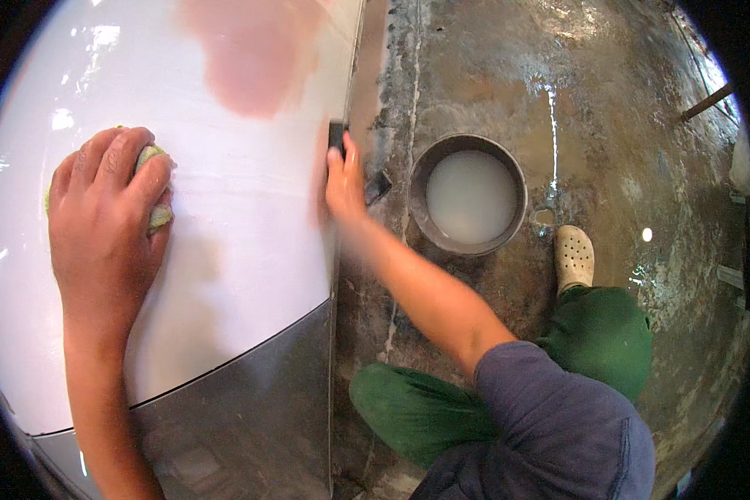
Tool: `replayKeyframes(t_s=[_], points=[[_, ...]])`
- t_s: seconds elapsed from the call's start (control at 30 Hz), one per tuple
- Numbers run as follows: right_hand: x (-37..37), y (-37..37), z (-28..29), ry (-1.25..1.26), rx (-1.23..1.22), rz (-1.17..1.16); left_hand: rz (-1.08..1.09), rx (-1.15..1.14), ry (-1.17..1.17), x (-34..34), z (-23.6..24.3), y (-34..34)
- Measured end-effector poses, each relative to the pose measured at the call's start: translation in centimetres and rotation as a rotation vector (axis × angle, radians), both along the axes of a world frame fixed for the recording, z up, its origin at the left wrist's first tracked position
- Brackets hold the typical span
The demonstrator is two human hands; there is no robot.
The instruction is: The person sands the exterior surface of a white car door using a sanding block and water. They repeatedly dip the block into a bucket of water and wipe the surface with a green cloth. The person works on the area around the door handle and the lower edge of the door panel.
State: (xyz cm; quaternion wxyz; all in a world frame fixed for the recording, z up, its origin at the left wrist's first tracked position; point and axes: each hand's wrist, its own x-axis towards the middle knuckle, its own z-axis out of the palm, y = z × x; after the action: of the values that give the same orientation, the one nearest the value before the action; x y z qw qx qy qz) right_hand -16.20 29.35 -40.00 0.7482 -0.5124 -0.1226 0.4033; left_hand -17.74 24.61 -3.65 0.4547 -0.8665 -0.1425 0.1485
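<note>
My left hand (108, 196) is closed over a yellow-green sponge (160, 218), most of it hidden under the palm. It presses on a wet white car panel (250, 192) with reddish-brown patches. At the panel's right edge, my right hand (346, 183) grips a small black block (337, 135) against the surface. The fingers hide part of the block, so its exact kind cannot be made out. Below a curved seam, the panel meets a dark grey glossy section (250, 408).
To the right of the panel, a dark round bucket (419, 197) of cloudy whitish water stands on the wet concrete floor (475, 75). A small dark piece (378, 188) lies between bucket and panel. My foot, in a beige perforated clog (575, 257), is near the bucket.
</note>
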Motion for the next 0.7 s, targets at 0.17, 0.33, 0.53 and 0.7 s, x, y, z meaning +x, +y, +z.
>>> replayKeyframes(t_s=[0.17, 0.33, 0.53, 0.7], points=[[-11.5, -9.5, -0.5, -0.02, -0.009, 0.057, -0.021, 0.014, -0.001, -0.1, -0.1, 0.0], [-1.7, -0.4, -0.4, -0.026, 0.068, -0.054, -0.023, 0.021, 0.012, -0.3, 0.1, 0.0], [-3.8, -2.7, -0.9, -0.082, 0.069, 0.012, 0.012, 0.007, 0.004, -0.1, 0.1, 0.2], [-10.4, -7.7, -1.4, -0.047, 0.024, 0.016, -0.019, 0.021, -0.002, -0.2, -0.1, 0.1]])
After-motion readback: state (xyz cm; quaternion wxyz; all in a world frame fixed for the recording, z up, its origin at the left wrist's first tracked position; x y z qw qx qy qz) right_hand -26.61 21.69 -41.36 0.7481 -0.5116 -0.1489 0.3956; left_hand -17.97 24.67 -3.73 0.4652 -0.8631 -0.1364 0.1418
